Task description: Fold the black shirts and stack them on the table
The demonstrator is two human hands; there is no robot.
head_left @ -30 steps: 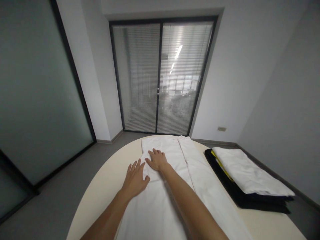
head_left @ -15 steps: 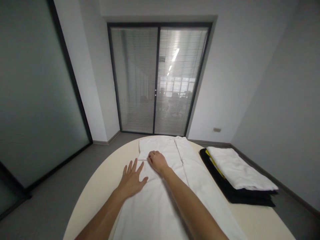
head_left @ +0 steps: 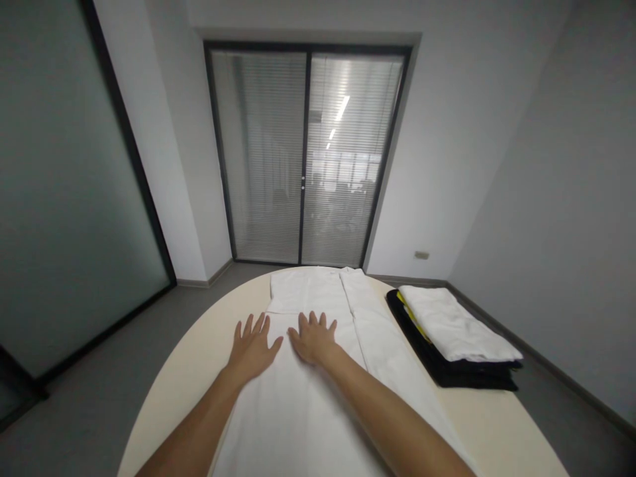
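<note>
From where I stand, a long, smooth white cloth [head_left: 298,424] stretches from the far rim of the round cream table [head_left: 169,397] to the near edge of view, a seam-like line running down its right side. The person's bare left hand [head_left: 252,352] lies over its left edge and the bare right hand [head_left: 315,341] farther in, fingers of both spread and released, gripping nothing. An uneven push by either palm could ruck the cloth or skew its layers, I think, and a shove toward the far rim could send that end over. To the right, apart from it, sits a pile: a folded white fabric piece [head_left: 457,324] over a bright yellow sliver [head_left: 412,313] and folded black fabric [head_left: 447,374], limiting room for spreading rightward.
</note>
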